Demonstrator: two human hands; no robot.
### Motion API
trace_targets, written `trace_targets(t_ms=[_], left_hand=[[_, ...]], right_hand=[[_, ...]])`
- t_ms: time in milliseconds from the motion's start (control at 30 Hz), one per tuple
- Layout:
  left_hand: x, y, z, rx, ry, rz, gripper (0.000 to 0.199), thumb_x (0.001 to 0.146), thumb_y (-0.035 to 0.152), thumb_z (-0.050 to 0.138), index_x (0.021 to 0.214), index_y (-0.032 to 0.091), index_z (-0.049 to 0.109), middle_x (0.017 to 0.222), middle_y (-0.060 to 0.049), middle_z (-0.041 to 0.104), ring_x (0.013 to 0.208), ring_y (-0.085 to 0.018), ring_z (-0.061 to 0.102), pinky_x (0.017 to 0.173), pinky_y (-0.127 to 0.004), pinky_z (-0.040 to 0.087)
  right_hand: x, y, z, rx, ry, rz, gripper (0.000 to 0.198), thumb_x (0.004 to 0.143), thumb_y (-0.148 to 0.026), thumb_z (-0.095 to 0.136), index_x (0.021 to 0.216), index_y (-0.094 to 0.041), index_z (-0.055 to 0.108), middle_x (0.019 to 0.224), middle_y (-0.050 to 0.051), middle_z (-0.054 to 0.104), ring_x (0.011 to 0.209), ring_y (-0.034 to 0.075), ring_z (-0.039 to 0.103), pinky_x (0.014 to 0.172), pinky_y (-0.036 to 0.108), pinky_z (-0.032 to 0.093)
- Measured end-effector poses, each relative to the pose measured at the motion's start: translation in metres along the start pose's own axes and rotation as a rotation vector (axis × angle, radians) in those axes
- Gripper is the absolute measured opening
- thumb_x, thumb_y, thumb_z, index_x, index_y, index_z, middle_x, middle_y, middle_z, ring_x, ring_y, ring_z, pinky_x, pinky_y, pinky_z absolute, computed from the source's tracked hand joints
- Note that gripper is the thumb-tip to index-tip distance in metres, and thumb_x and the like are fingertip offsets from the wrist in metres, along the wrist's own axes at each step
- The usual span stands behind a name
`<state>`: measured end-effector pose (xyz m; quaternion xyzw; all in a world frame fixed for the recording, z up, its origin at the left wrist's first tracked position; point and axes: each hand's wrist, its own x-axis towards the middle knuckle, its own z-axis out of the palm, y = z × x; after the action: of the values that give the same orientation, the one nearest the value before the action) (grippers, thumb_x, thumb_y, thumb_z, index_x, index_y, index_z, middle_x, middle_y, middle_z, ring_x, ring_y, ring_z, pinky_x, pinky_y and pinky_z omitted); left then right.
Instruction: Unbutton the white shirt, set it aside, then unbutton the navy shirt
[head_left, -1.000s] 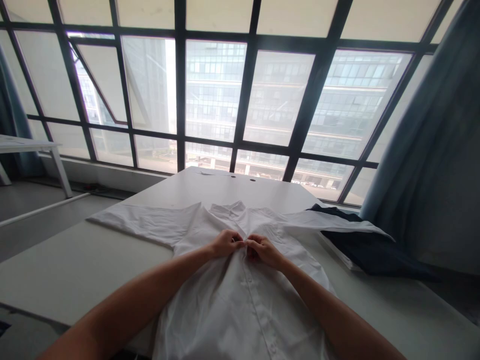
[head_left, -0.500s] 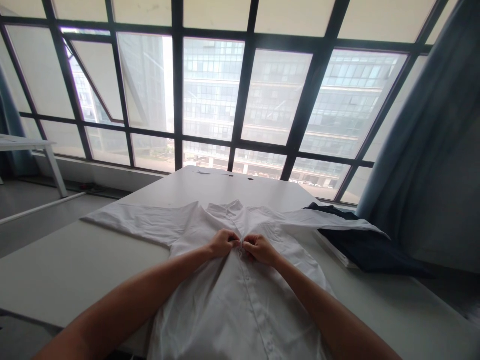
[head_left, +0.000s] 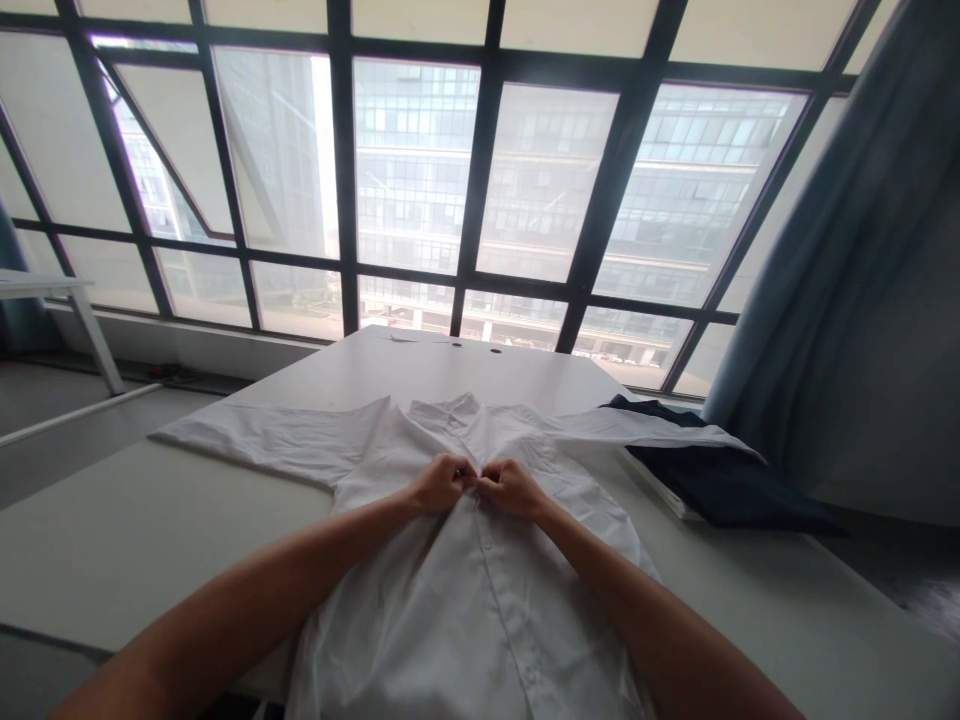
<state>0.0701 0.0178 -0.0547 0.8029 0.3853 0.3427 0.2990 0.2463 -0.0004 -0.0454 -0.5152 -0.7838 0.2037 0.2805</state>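
Both hands are bunched up right at the middle of a white button-up shirt (head_left: 465,600) lying flat, front up, on a pale table (head_left: 127,540). The left hand (head_left: 439,482) and right hand (head_left: 510,487) meet knuckle to knuckle, fingers curled in and pinching the shirt's front placket just below the collar (head_left: 450,410). Can't tell whether there's a button between the fingertips, too small.

The shirt runs from the near table edge, where the hem hangs over, up toward the window (head_left: 420,170). One sleeve stretches left with lots of bare tabletop in front of it. The other sleeve goes right and lies across a dark navy garment (head_left: 720,485) near the right edge, so that side is tighter. Beyond the collar there's open tabletop up to the far edge. A blue curtain (head_left: 847,280) hangs at the right, just past the table.
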Motion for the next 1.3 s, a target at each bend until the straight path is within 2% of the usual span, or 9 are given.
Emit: trace_targets(t_ms=[267, 500, 600, 667, 800, 867, 1067, 1200, 1300], left_hand=[[0.013, -0.005, -0.027, 0.094, 0.195, -0.131, 0.021, 0.08, 0.023, 0.054, 0.081, 0.013, 0.072, 0.08, -0.006, 0.073, 0.075, -0.019, 0.063, 0.073, -0.028, 0.05], [0.019, -0.006, -0.043, 0.206, 0.301, -0.176, 0.021, 0.085, 0.02, 0.053, 0.09, 0.013, 0.072, 0.089, -0.01, 0.074, 0.083, -0.021, 0.067, 0.079, -0.029, 0.05], [0.011, 0.007, -0.053, 0.297, 0.349, -0.151, 0.021, 0.087, 0.024, 0.055, 0.095, 0.012, 0.07, 0.091, -0.012, 0.073, 0.083, -0.022, 0.067, 0.078, -0.031, 0.049], [0.002, 0.023, -0.054, 0.405, 0.31, -0.097, 0.02, 0.087, 0.027, 0.058, 0.095, 0.013, 0.069, 0.089, -0.011, 0.072, 0.08, -0.022, 0.066, 0.076, -0.031, 0.049], [-0.016, 0.053, -0.036, 0.587, -0.024, -0.088, 0.023, 0.086, 0.032, 0.058, 0.081, 0.015, 0.073, 0.083, -0.012, 0.073, 0.078, -0.025, 0.068, 0.071, -0.031, 0.048], [-0.022, 0.059, -0.026, 0.62, -0.104, -0.143, 0.027, 0.088, 0.034, 0.056, 0.08, 0.015, 0.074, 0.085, -0.014, 0.073, 0.079, -0.026, 0.069, 0.07, -0.031, 0.048], [-0.03, 0.045, -0.02, 0.348, -0.05, -0.169, 0.037, 0.089, 0.044, 0.052, 0.092, 0.015, 0.074, 0.084, -0.009, 0.074, 0.076, -0.021, 0.066, 0.067, -0.027, 0.045], [-0.031, 0.035, -0.013, 0.011, -0.126, -0.05, 0.043, 0.09, 0.045, 0.047, 0.09, 0.011, 0.073, 0.081, -0.006, 0.073, 0.071, -0.018, 0.062, 0.064, -0.024, 0.044], [-0.034, 0.036, -0.004, -0.107, -0.085, -0.009, 0.04, 0.087, 0.044, 0.052, 0.091, 0.01, 0.073, 0.08, -0.005, 0.072, 0.067, -0.015, 0.06, 0.062, -0.023, 0.044]], right_hand=[[0.001, 0.01, -0.033, -0.113, 0.284, 0.239, 0.023, 0.076, -0.028, 0.051, 0.055, -0.018, 0.055, 0.051, -0.001, 0.053, 0.051, 0.012, 0.047, 0.051, 0.022, 0.03], [-0.024, -0.044, -0.028, -0.181, -0.063, 0.138, 0.047, 0.082, -0.056, 0.055, 0.053, -0.019, 0.052, 0.047, 0.0, 0.051, 0.045, 0.01, 0.043, 0.048, 0.024, 0.027], [-0.032, -0.055, -0.016, -0.267, -0.082, 0.118, 0.033, 0.079, -0.046, 0.06, 0.062, -0.018, 0.062, 0.058, 0.003, 0.062, 0.053, 0.013, 0.049, 0.051, 0.025, 0.029], [-0.032, -0.054, -0.008, -0.278, -0.056, 0.147, 0.022, 0.078, -0.036, 0.059, 0.069, -0.017, 0.066, 0.064, 0.005, 0.067, 0.057, 0.014, 0.053, 0.053, 0.025, 0.031], [-0.026, -0.046, 0.0, -0.225, 0.006, 0.143, 0.019, 0.078, -0.027, 0.056, 0.067, -0.016, 0.066, 0.065, 0.006, 0.067, 0.06, 0.015, 0.054, 0.055, 0.025, 0.032], [-0.025, -0.043, 0.001, -0.182, 0.065, 0.137, 0.02, 0.078, -0.026, 0.054, 0.064, -0.016, 0.063, 0.063, 0.005, 0.065, 0.059, 0.014, 0.053, 0.056, 0.025, 0.032], [-0.036, -0.039, -0.008, 0.154, 0.145, 0.18, 0.017, 0.075, -0.025, 0.047, 0.062, -0.018, 0.054, 0.053, -0.002, 0.053, 0.052, 0.012, 0.049, 0.051, 0.023, 0.034], [-0.04, -0.041, -0.01, 0.456, 0.065, 0.245, 0.011, 0.073, -0.025, 0.046, 0.063, -0.02, 0.048, 0.049, -0.006, 0.046, 0.044, 0.011, 0.047, 0.045, 0.022, 0.038], [-0.04, -0.04, -0.012, 0.491, -0.01, 0.263, 0.015, 0.074, -0.028, 0.052, 0.062, -0.02, 0.048, 0.049, -0.006, 0.046, 0.045, 0.011, 0.049, 0.044, 0.021, 0.041]])
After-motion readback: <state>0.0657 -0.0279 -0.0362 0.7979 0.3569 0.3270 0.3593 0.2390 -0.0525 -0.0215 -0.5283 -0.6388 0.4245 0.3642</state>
